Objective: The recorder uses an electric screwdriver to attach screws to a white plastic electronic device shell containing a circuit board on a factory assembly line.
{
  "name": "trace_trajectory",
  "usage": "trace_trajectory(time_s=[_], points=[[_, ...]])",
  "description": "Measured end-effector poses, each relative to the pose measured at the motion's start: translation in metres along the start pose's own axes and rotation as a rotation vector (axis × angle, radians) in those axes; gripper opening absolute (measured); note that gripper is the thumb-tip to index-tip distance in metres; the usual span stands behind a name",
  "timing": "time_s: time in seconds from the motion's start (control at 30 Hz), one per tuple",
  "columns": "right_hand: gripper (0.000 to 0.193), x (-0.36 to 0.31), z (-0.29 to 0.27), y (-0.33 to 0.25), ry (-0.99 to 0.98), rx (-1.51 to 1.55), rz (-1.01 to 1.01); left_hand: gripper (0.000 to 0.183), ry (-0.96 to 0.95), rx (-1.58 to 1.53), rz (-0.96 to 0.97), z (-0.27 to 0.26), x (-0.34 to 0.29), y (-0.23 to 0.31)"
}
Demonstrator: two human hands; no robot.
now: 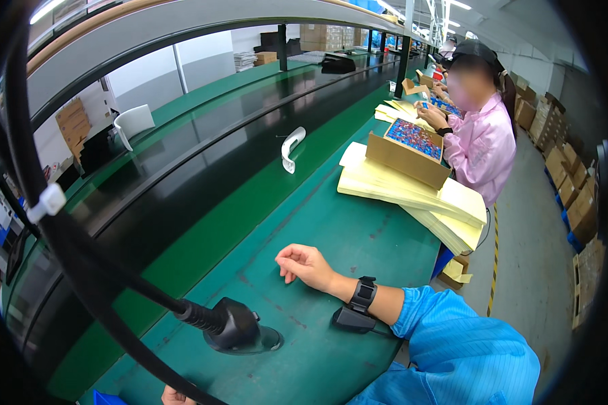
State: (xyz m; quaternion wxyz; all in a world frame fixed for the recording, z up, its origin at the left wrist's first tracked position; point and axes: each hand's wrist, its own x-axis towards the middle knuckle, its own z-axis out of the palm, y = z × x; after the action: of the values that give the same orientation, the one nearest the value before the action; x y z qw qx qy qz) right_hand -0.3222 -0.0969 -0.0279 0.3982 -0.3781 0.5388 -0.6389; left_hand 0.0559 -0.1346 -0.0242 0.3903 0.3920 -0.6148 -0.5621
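My right hand (305, 265) rests on the green bench top (304, 233), its fingers loosely curled together and no object visible in them. Round that wrist is a black strap (365, 295). A small black box (353, 320) with a cable lies beside the forearm. Nearer to me, a black device (240, 327) with a ribbed cable neck stands on the bench, apart from the hand. Only a bit of my left hand (175, 396) shows at the bottom edge, partly behind a black cable; its fingers are cut off from view.
Yellow sheets (419, 196) lie stacked to the right, under a cardboard box (409, 162) of small blue and red parts. A co-worker in pink (486, 142) sits beyond. A curved white piece (292, 150) lies across the bench. Thick black cables (81, 263) cross the left side.
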Motion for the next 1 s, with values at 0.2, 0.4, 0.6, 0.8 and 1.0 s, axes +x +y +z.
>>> trace_trajectory(time_s=[0.2, 0.4, 0.6, 0.8, 1.0], points=[[0.017, 0.0, 0.0, -0.001, -0.008, -0.032, 0.029, 0.012, 0.013, -0.013, -0.046, -0.005, 0.0, -0.009], [0.017, 0.002, 0.001, 0.0, -0.028, -0.029, 0.038, 0.012, 0.042, 0.031, -0.003, 0.002, 0.002, -0.001], [0.016, 0.002, 0.0, -0.001, -0.055, -0.026, 0.036, 0.01, 0.031, 0.081, 0.023, 0.005, 0.004, 0.005], [0.016, 0.003, 0.002, 0.0, -0.059, -0.032, 0.044, 0.011, 0.045, 0.073, -0.002, 0.001, 0.005, 0.001], [0.015, 0.001, 0.001, -0.001, -0.048, -0.058, 0.051, 0.012, 0.018, 0.003, -0.035, -0.003, 0.003, -0.006]])
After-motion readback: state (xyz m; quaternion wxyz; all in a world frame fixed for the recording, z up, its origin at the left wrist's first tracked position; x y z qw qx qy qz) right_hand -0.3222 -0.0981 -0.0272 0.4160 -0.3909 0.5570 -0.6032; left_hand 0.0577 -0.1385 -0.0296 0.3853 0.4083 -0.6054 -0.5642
